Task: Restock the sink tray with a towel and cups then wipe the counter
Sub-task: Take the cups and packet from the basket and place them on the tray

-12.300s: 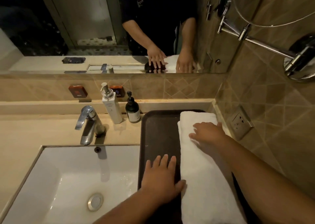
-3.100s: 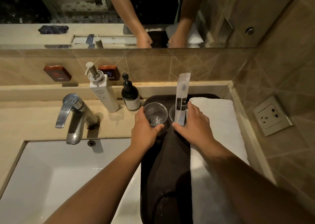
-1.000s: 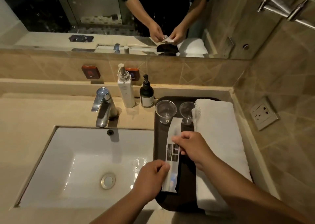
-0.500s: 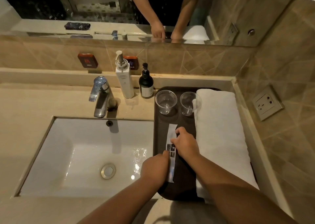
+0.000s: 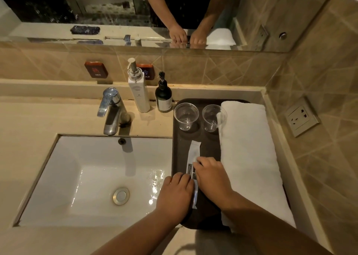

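Fingers [image 5: 201, 162] of the right hand [image 5: 211, 177] curl down onto a flat white packet [image 5: 194, 151], pressing it to the tray floor; whether they pinch its edge cannot be told. Those of the left hand [image 5: 175, 193] lie close together, knuckles up, on the packet's near part, and their tips are hidden.

Going by size: the sink basin [image 5: 93, 177] fills the left, with the counter [image 5: 34, 119] around it and the faucet [image 5: 111, 109] behind. Right of the basin sits the dark tray [image 5: 177, 154], its long axis running near to far. A folded white towel [image 5: 249, 154] covers the tray's right half, parallel to that axis. Two clear cups [image 5: 186, 115] stand upright side by side at the tray's far end, the right cup [image 5: 213, 117] touching or just beside the towel's edge.

The packet lies lengthwise down the tray's left strip, its far end pointing at the cups but apart from them. Both hands rest on it, the right further along, the left nearer the body.

Towel and cups look to be in place, so restocking seems nearly done. Wiping the counter comes next, and no cloth for that is in view.
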The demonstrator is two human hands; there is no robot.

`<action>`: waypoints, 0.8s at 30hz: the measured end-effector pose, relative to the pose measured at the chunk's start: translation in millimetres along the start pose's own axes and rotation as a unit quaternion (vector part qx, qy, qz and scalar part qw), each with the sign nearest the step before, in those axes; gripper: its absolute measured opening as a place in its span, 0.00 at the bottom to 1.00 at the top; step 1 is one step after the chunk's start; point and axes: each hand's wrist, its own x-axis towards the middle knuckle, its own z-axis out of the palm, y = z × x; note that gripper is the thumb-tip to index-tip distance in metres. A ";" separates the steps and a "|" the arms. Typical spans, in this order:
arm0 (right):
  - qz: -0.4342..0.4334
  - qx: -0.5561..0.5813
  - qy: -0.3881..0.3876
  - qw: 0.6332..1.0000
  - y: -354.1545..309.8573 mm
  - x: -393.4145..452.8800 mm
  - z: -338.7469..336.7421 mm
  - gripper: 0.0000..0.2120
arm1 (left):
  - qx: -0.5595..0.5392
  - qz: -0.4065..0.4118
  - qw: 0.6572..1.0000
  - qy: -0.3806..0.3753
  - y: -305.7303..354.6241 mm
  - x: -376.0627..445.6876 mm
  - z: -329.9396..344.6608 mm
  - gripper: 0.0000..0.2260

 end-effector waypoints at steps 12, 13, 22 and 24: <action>-0.004 -0.066 -0.094 0.993 2.5 -3.9 9.7 0.22 | -0.003 0.001 0.999 -0.054 2.2 -2.7 5.6 0.29; -0.003 -0.066 -0.089 0.994 2.2 -4.0 7.8 0.21 | -0.004 0.001 0.999 -0.047 1.9 -3.6 4.9 0.28; -0.048 -0.012 0.055 0.997 -21.1 14.1 -59.0 0.13 | -0.035 -0.092 0.991 0.090 -40.6 -0.2 -57.4 0.21; -0.061 0.008 0.079 0.995 -37.3 24.2 -86.1 0.17 | -0.021 -0.137 0.982 0.130 -58.9 -5.4 -85.8 0.22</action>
